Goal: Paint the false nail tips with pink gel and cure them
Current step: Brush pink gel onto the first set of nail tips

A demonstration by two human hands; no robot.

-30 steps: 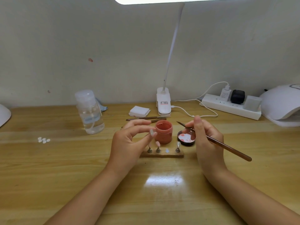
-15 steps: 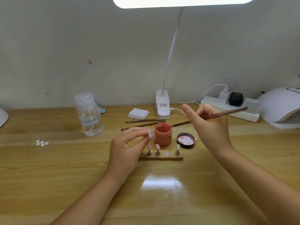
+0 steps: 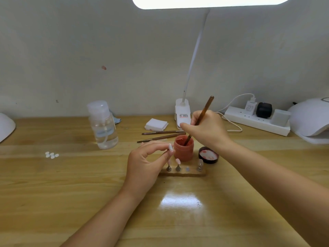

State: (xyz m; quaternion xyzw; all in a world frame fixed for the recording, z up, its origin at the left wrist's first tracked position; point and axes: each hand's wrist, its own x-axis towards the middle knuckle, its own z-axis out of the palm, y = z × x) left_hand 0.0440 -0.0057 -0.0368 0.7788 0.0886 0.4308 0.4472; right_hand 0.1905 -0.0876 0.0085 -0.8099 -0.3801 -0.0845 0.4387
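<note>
An open pink gel jar (image 3: pixel 183 151) stands mid-table, its black lid (image 3: pixel 208 155) lying just to the right. My right hand (image 3: pixel 207 128) grips a brown brush (image 3: pixel 203 112) upright, its tip down inside the jar. My left hand (image 3: pixel 147 162) pinches a small stand carrying a pale nail tip (image 3: pixel 170 147), held just left of the jar. In front of the jar lies a wooden holder (image 3: pixel 183 173) with three nail tips on metal stands; two look pink (image 3: pixel 177 161), one clear (image 3: pixel 200 163).
A clear liquid bottle (image 3: pixel 103 124) stands at left, several loose nail tips (image 3: pixel 51 155) farther left. Two spare brushes (image 3: pixel 161 136) and a white pad stack (image 3: pixel 156 124) lie behind the jar. A lamp base (image 3: pixel 182 114), power strip (image 3: pixel 256 120) and white curing lamp (image 3: pixel 311 120) line the back right.
My right hand swung the brush from beside the lid up and over, then lowered its tip into the gel jar. My left hand kept the nail tip near the jar.
</note>
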